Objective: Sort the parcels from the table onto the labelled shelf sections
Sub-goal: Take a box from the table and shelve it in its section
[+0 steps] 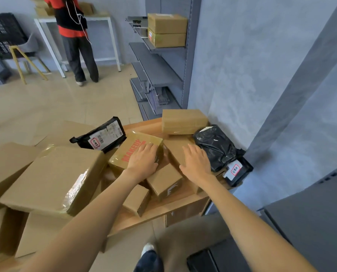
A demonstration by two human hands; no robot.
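1. A wooden table [163, 210] is piled with parcels. There are brown boxes and black plastic bags all mixed up.
2. The left hand [143, 160] lies flat on top of the box with red "MAKEUP" letters [124, 154]. The fingers are straight, not wrapped round it.
3. The right hand [197, 160] lies flat on a plain brown box [176, 152] just beside it. Its fingers are spread and straight too, so it grips nothing.
4. A shiny black bag [216, 146] sits right next to the right hand. Another black bag with a paper label [103, 137] lies behind the MAKEUP box.
5. I think this is the picking step. The person seems to be choosing which parcel to take, and nothing is lifted yet.
6. The grey shelf [158, 71] stands well apart, past the table. Two brown boxes [166, 30] are stacked on one of its upper levels.
7. Next, the fingers need to curl round one box and lift it. Then its label must be matched to a shelf part. The shelf labels are too small to read from here.
8. Another person stands far off by a white table [108, 22].
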